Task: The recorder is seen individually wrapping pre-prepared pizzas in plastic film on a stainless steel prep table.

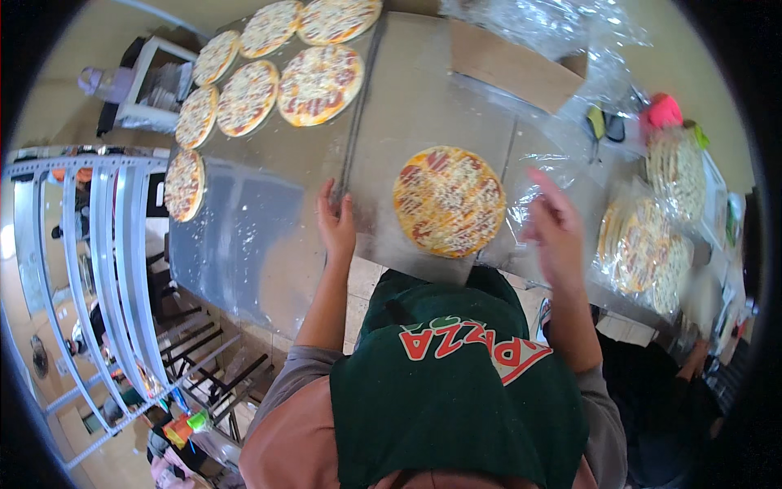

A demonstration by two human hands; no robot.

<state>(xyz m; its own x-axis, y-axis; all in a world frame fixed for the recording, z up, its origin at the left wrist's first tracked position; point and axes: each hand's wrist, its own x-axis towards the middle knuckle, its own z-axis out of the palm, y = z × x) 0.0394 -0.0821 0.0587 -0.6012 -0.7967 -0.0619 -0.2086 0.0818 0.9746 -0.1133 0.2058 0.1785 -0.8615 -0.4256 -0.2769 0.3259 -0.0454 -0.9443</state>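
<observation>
A round pizza (449, 202) with shredded cheese and reddish slices lies on the metal table in front of me. To its left, my left hand (337, 229) is at the table's seam, thumb and fingers apart, with nothing in it. My right hand (555, 235) is blurred on the pizza's other side, its index finger stretched out and the rest curled. Whether it grips anything is unclear. Clear plastic film (540, 180) lies beside and partly beneath that hand.
Several more pizzas (321, 85) rest along the table's far left. A cardboard box (516, 64) holds clear plastic at the back. Bagged pizzas (641, 244) stand at right, near a person in dark clothing (647, 409). A metal rack (116, 269) rises at left.
</observation>
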